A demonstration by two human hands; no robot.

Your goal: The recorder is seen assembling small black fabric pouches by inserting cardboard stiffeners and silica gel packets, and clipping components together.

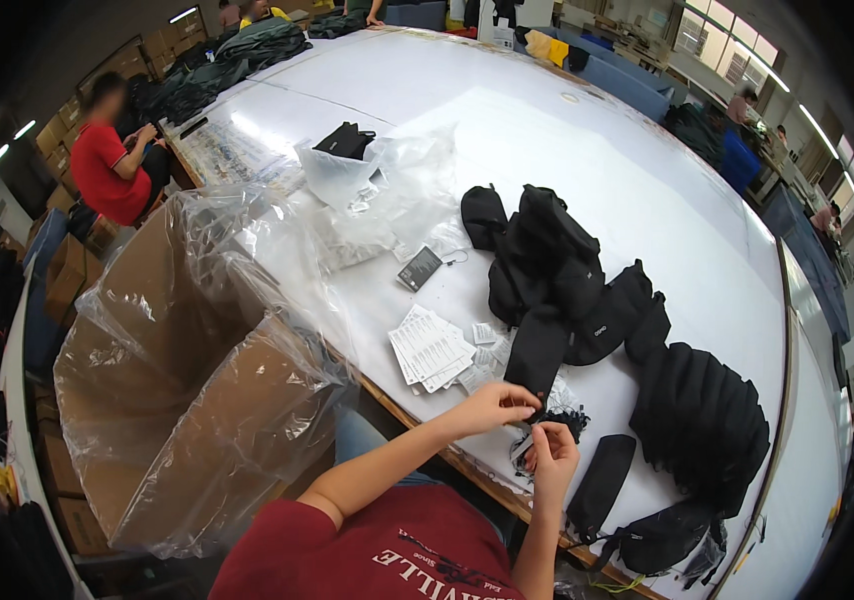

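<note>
Large white bench, carrying all items. Cardboard carton lined with clear plastic film, at bench's near-left edge. Heap of black fabric bags, mid-bench. Stack of white printed paper tags, beside heap. Left hand and right hand, both pinched closed on a small black strap piece at near edge.

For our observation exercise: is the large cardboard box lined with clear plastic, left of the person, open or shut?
Open. The cardboard box has its top flaps spread, and its clear plastic liner billows above the rim.
</note>
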